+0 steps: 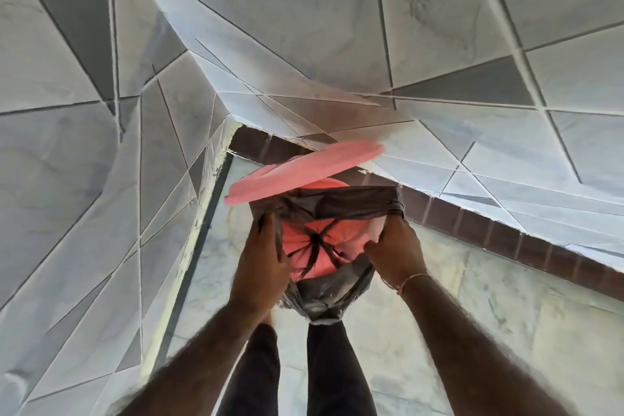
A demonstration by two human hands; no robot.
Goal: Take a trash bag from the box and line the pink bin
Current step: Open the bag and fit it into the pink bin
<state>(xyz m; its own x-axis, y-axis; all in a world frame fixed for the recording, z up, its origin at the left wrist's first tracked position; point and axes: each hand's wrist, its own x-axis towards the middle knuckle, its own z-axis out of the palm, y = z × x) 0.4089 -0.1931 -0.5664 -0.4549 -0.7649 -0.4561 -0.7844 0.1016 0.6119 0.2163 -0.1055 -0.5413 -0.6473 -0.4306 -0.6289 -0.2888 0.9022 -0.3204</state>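
The pink bin stands on the floor in a tiled corner, seen from straight above, its pink lid tipped up at the far side. A thin black trash bag lies inside the bin and is folded over the far rim; its gathered bottom shows as dark creases against the pink. My left hand grips the bag's edge at the bin's left rim. My right hand pinches the bag's edge at the right rim. Loose bag plastic bunches over the near rim. The box is not in view.
Grey and white tiled walls close in at left and behind the bin, with a brown tile skirting along the right wall. My legs in dark trousers stand on the marble floor just before the bin.
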